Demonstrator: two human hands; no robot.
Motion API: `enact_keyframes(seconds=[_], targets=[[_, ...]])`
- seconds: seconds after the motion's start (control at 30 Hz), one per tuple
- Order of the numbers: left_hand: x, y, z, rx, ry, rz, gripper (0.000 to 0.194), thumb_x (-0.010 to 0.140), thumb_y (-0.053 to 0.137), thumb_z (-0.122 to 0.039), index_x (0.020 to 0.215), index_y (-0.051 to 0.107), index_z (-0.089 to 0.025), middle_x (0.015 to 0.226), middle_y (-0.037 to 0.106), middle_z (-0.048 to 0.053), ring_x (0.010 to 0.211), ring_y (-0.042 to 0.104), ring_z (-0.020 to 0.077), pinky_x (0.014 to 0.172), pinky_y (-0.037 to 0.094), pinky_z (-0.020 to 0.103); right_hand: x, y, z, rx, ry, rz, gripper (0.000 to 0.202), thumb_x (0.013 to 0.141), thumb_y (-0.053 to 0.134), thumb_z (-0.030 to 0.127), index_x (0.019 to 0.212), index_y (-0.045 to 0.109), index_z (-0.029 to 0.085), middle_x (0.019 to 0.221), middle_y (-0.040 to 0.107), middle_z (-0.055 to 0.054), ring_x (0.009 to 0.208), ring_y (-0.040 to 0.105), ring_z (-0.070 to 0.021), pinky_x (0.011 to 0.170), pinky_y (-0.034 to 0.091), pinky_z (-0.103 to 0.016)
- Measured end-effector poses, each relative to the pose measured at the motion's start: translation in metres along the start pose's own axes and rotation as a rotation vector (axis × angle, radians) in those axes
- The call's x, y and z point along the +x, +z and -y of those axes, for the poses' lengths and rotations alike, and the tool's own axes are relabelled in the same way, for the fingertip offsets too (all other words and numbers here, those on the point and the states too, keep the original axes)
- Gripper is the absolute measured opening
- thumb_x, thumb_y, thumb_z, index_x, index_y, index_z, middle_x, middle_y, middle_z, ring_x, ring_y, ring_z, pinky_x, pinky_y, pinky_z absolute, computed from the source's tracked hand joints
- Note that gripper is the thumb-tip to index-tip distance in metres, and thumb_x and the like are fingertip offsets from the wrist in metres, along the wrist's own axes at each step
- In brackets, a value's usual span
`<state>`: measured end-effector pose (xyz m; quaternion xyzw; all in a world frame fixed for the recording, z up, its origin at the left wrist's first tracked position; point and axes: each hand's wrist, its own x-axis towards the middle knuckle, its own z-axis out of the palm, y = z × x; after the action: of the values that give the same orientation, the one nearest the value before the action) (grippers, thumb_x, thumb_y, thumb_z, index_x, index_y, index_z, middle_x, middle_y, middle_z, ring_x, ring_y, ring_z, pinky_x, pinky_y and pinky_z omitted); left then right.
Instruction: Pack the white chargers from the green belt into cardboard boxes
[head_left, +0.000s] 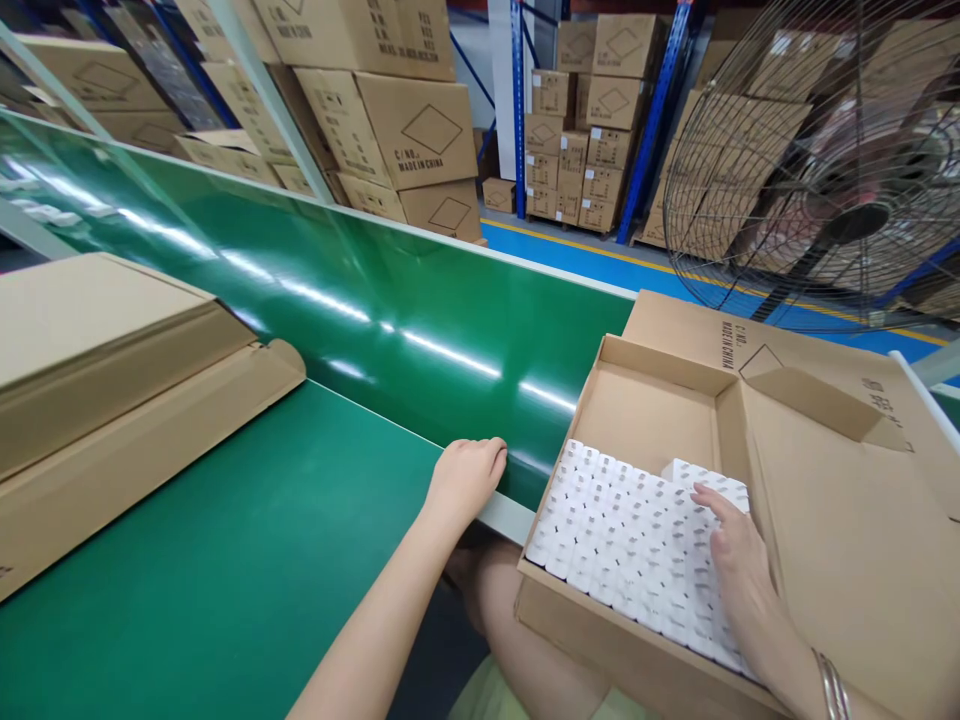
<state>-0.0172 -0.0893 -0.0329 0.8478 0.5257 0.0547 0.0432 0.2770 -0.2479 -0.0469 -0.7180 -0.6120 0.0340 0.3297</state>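
Observation:
My left hand (469, 480) rests at the near edge rail (504, 518) of the green conveyor, its fingers curled down over the rail and partly hidden. To the right stands an open cardboard carton (637, 395) with rows of small white pieces (622, 525) packed in its near part. A raised group of white pieces (711, 480) lies at the right end of these rows. My right hand (739, 560), with bracelets at the wrist, lies over the right side of the rows. Its fingers are stretched out and touch the tops of the pieces.
The green conveyor belt (450, 300) runs behind both hands. A green table (247, 530) bears a folded-up cardboard box (112, 350) at left. The carton's flap (847, 480) spreads right. A large fan (825, 180) stands at back right, and stacked cartons (420, 140) stand beyond the belt.

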Motion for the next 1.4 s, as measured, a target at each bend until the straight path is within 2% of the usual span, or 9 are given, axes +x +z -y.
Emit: enact_keyframes(seconds=[0.23, 0.37, 0.43, 0.5, 0.63, 0.73, 0.9, 1.2, 1.4], targets=[[-0.002, 0.002, 0.002, -0.044, -0.009, 0.001, 0.032, 0.09, 0.032, -0.023, 0.098, 0.063, -0.019, 0.092, 0.069, 0.005, 0.086, 0.063, 0.0216, 0.079, 0.044, 0.034, -0.004, -0.016, 0.025, 0.086, 0.053, 0.087, 0.047, 0.092, 0.016, 0.053, 0.112, 0.048, 0.026, 0.127, 0.048, -0.007, 0.12, 0.04, -0.029, 0.103, 0.022, -0.055], [-0.004, -0.004, 0.002, -0.233, -0.011, -0.131, 0.031, 0.089, 0.033, -0.023, 0.103, 0.061, -0.019, 0.1, 0.066, 0.005, 0.094, 0.059, 0.0196, 0.082, 0.046, 0.032, -0.006, -0.021, 0.029, 0.243, 0.148, 0.076, 0.046, 0.093, 0.015, 0.052, 0.114, 0.047, 0.026, 0.125, 0.049, -0.007, 0.121, 0.039, -0.0271, 0.105, 0.023, -0.053], [-0.009, -0.015, -0.009, -0.322, 0.008, -0.222, 0.032, 0.09, 0.032, -0.025, 0.103, 0.06, -0.019, 0.103, 0.065, 0.006, 0.099, 0.057, 0.0189, 0.085, 0.047, 0.033, -0.007, -0.023, 0.03, 0.302, 0.194, 0.084, 0.046, 0.093, 0.015, 0.05, 0.117, 0.045, 0.025, 0.128, 0.047, -0.007, 0.123, 0.037, -0.026, 0.106, 0.022, -0.052], [-0.017, -0.028, -0.028, -0.357, 0.094, -0.257, 0.033, 0.09, 0.033, -0.029, 0.107, 0.06, -0.02, 0.114, 0.06, 0.007, 0.108, 0.053, 0.0196, 0.091, 0.046, 0.035, -0.009, -0.024, 0.033, 0.341, 0.223, 0.085, 0.044, 0.094, 0.015, 0.049, 0.118, 0.044, 0.026, 0.129, 0.045, -0.006, 0.124, 0.035, -0.025, 0.106, 0.022, -0.052], [-0.039, -0.047, -0.07, -0.248, 0.32, -0.186, 0.036, 0.091, 0.034, -0.03, 0.115, 0.059, -0.022, 0.14, 0.04, 0.005, 0.128, 0.035, 0.0228, 0.101, 0.041, 0.04, -0.011, -0.028, 0.039, 0.415, 0.239, 0.095, 0.043, 0.094, 0.013, 0.049, 0.118, 0.042, 0.029, 0.128, 0.045, -0.004, 0.125, 0.035, -0.0231, 0.109, 0.017, -0.052], [-0.047, -0.046, -0.086, -0.11, 0.326, -0.181, 0.038, 0.091, 0.03, -0.025, 0.108, 0.063, -0.018, 0.142, 0.036, 0.008, 0.131, 0.03, 0.0248, 0.104, 0.038, 0.045, -0.011, -0.03, 0.041, 0.464, 0.265, 0.116, 0.043, 0.094, 0.012, 0.049, 0.122, 0.039, 0.03, 0.129, 0.043, -0.002, 0.127, 0.031, -0.0216, 0.111, 0.012, -0.052], [-0.042, -0.039, -0.086, 0.013, 0.269, -0.134, 0.04, 0.091, 0.028, -0.024, 0.094, 0.067, -0.015, 0.142, 0.035, 0.013, 0.132, 0.028, 0.0277, 0.106, 0.032, 0.051, -0.012, -0.03, 0.04, 0.513, 0.272, 0.119, 0.042, 0.094, 0.013, 0.05, 0.122, 0.037, 0.032, 0.13, 0.041, -0.002, 0.128, 0.029, -0.0209, 0.111, 0.01, -0.051], [-0.037, -0.041, -0.085, 0.013, 0.243, -0.1, 0.042, 0.091, 0.028, -0.026, 0.087, 0.069, -0.018, 0.143, 0.033, 0.011, 0.133, 0.026, 0.0279, 0.104, 0.032, 0.052, -0.011, -0.033, 0.042, 0.504, 0.236, 0.133, 0.039, 0.095, 0.012, 0.048, 0.119, 0.037, 0.031, 0.127, 0.043, -0.003, 0.126, 0.032, -0.0193, 0.11, 0.007, -0.053], [-0.038, -0.039, -0.084, 0.018, 0.212, -0.092, 0.043, 0.091, 0.026, -0.025, 0.085, 0.068, -0.018, 0.139, 0.04, 0.011, 0.132, 0.029, 0.0263, 0.107, 0.024, 0.055, -0.009, -0.034, 0.044, 0.476, 0.241, 0.147, 0.04, 0.095, 0.011, 0.048, 0.117, 0.039, 0.03, 0.127, 0.044, -0.004, 0.126, 0.032, -0.0203, 0.11, 0.007, -0.054]])
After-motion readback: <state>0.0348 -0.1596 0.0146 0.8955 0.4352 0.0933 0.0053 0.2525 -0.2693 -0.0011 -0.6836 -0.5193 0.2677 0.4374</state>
